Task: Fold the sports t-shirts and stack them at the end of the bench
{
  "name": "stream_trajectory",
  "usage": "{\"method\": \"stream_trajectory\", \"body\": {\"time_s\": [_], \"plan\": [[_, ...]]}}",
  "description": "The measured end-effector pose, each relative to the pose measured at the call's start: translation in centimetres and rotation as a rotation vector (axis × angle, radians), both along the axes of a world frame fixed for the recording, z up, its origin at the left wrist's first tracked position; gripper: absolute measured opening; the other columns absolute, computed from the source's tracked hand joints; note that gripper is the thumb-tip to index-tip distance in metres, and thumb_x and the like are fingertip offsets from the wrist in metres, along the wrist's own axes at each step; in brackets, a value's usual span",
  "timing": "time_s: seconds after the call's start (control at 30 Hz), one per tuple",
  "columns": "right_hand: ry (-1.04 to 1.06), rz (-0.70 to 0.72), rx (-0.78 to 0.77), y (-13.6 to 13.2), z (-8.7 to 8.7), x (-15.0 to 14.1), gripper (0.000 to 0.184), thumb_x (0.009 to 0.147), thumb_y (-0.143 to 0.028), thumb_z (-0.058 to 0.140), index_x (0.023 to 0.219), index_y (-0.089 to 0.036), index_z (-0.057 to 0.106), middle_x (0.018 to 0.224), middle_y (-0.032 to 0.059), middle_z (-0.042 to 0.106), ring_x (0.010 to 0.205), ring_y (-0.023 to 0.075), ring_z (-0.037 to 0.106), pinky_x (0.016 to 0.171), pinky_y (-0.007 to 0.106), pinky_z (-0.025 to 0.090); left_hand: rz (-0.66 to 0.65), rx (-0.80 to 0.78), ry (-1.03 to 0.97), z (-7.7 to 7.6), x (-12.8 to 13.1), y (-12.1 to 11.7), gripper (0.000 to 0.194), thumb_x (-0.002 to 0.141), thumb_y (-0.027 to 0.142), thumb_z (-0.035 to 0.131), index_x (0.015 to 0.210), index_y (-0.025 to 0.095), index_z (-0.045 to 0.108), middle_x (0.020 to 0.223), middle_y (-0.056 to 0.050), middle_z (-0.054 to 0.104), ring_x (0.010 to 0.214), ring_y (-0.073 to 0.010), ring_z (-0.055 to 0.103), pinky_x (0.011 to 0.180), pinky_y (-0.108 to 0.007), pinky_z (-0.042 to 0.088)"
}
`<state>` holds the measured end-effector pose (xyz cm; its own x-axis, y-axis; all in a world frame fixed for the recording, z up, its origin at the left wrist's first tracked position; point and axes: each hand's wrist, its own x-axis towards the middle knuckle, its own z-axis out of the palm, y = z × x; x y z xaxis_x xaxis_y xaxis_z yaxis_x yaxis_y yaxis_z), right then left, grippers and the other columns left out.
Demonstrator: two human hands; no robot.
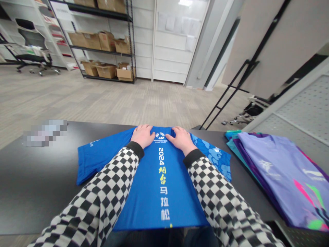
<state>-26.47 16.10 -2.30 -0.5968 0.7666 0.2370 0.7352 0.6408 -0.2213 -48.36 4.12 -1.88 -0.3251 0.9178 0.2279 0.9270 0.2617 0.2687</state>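
A blue T-shirt with white and yellow lettering down its middle lies spread on the dark table. Its collar end points away from me and its hem reaches the near table edge. My left hand rests on the shirt's left shoulder beside the round white logo, fingers stretched toward the far edge. On the opposite shoulder lies my right hand, palm down, with its fingers over the collar edge. Both hands look flat and hold nothing that I can see. The sleeves spread out to either side.
On the table's right side is a stack of folded shirts, with a lavender shirt on top. A pixelated item lies at the far left. Beyond the table stand a shelf rack with cardboard boxes, an office chair and a black-framed board.
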Motion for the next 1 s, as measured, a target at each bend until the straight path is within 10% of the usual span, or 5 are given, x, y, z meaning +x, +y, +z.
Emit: {"method": "stream_trajectory", "body": {"time_s": [0.57, 0.83, 1.0], "plan": [[-0.02, 0.001, 0.025, -1.0, 2.7, 0.5, 0.054, 0.115, -0.057, 0.049, 0.149, -0.021, 0.07, 0.159, 0.0158, 0.068, 0.148, 0.0337, 0.062, 0.124, 0.05, 0.047, -0.003, -0.012, 0.007, 0.4, 0.3, -0.4, 0.049, 0.111, 0.046, 0.046, 0.15, 0.029, 0.071, 0.164, -0.009, 0.065, 0.152, -0.0336, 0.056, 0.129, -0.052, 0.042], [-0.166, -0.331, 0.034, 2.9, 7.3, 15.4, 0.059, 0.108, -0.015, 0.041, 0.165, -0.007, 0.057, 0.156, 0.0219, 0.07, 0.146, 0.0309, 0.066, 0.123, 0.04, 0.048, -0.022, -0.038, -0.005, 0.2, -0.2, -0.1, 0.056, 0.111, 0.049, 0.043, 0.152, 0.024, 0.071, 0.166, -0.013, 0.062, 0.153, -0.0371, 0.054, 0.129, -0.057, 0.042], [-0.332, -0.392, -0.143, 2.5, 6.9, 22.1, 0.033, 0.101, -0.015, 0.06, 0.12, -0.005, 0.085, 0.122, 0.025, 0.084, 0.118, 0.0326, 0.08, 0.104, 0.034, 0.058, -0.029, -0.089, 0.064, 0.8, 0.5, 0.0, 0.057, 0.111, 0.047, 0.04, 0.15, 0.02, 0.072, 0.165, -0.017, 0.063, 0.152, -0.038, 0.055, 0.129, -0.057, 0.039]]}}
